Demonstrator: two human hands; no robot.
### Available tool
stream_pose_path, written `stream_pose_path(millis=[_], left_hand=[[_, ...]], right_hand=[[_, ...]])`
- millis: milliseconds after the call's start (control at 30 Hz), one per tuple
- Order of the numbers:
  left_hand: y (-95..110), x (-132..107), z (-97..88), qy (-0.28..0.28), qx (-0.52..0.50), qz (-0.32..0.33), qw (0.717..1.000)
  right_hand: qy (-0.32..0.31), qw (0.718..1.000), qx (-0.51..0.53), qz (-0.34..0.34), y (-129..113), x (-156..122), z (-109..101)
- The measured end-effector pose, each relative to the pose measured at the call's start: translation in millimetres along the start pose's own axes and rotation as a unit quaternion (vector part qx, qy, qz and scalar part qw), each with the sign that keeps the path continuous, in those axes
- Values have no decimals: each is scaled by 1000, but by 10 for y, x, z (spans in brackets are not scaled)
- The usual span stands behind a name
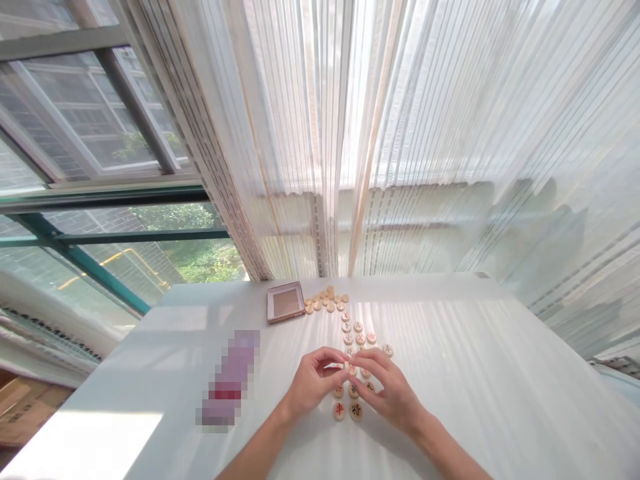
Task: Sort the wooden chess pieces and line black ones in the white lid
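Observation:
Round wooden chess discs with red and dark characters lie in short rows on the white table. My left hand and my right hand meet over the middle of these rows, fingertips pinched together on one disc between them. Two more discs lie just below my hands. A heap of plain-side discs sits farther back, beside a small square wooden box that lies open.
A blurred purple and red item lies on the table left of my hands. Sheer striped curtains hang behind the table. A window with green frames is at the left.

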State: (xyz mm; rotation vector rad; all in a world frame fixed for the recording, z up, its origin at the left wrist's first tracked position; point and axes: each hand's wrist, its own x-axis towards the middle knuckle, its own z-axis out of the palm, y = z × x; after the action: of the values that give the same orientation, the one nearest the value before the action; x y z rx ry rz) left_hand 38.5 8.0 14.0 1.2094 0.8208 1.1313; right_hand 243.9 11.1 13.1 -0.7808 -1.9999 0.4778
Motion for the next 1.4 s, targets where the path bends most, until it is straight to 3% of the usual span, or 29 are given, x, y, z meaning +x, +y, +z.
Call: stream_pose_path(millis=[267,400,600,700,833,933,1033,1167,1400], left_hand=[[-3,-65,89,32,-4,-22,999],[15,-93,110,49,57,-9,997],[67,-126,122,22,172,35,984],[56,-150,112,15,255,91,963],[-4,-161,67,15,376,191,907],[-35,-145,21,11,425,257,868],[-26,-134,-8,27,441,289,850],[6,-149,2,21,422,296,857],[26,-180,6,-5,382,251,890]], right_hand=[[-24,999,10,-23,2,-85,38],[-40,999,16,-16,-1,-92,54],[-19,999,27,7,-9,-67,54],[-12,999,29,9,-6,-65,53],[-17,999,36,5,-6,-76,40],[-26,999,37,4,-18,-84,25],[-40,999,29,2,-32,-89,20],[-48,999,12,7,-28,-99,34],[-28,999,11,12,-30,-103,40]])
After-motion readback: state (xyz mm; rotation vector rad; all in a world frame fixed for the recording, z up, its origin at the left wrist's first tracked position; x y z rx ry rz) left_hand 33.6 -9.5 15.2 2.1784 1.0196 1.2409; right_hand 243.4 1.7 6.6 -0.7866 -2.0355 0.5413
